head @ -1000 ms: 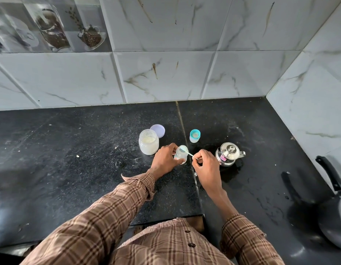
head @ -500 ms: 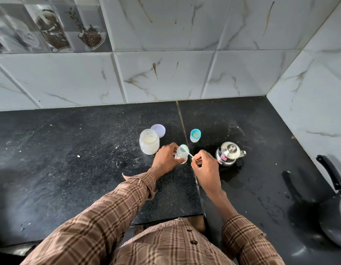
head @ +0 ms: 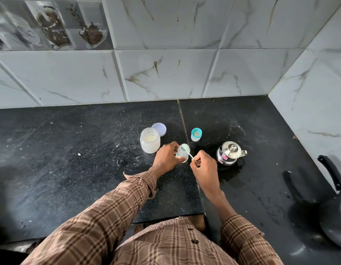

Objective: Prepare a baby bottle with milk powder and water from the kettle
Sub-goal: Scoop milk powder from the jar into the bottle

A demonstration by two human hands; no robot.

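I have the small clear baby bottle (head: 182,153) standing near the middle of the dark desk (head: 70,169), just in front of the open milk powder jar (head: 150,140) and well left of the steel kettle (head: 229,153); my left hand (head: 166,158) has its fingers curled round the bottle's side, steadying it upright or a touch tilted, I cannot tell which; my right hand (head: 205,166) pinches the end of a thin pale scoop (head: 189,154), its fingers clamped on the handle while the bowl end sits in the bottle's mouth; I judge this is the powder step, with water from the kettle yet to come; the bottle looks light, thin-walled plastic, smooth enough to slip and easy to tip when nearly empty, so I would hold it low round the body and not squeeze hard; the scoop is slight and probably flexes, so a grip close to the end gives reach but little control, and powder could spill on the rim; the kettle looks heavier and may be hot, so its side handle is where I would take it; the bottle's teal-ringed cap (head: 196,134) stands behind, apart, and the jar's lilac lid (head: 159,129) lies just behind the jar.
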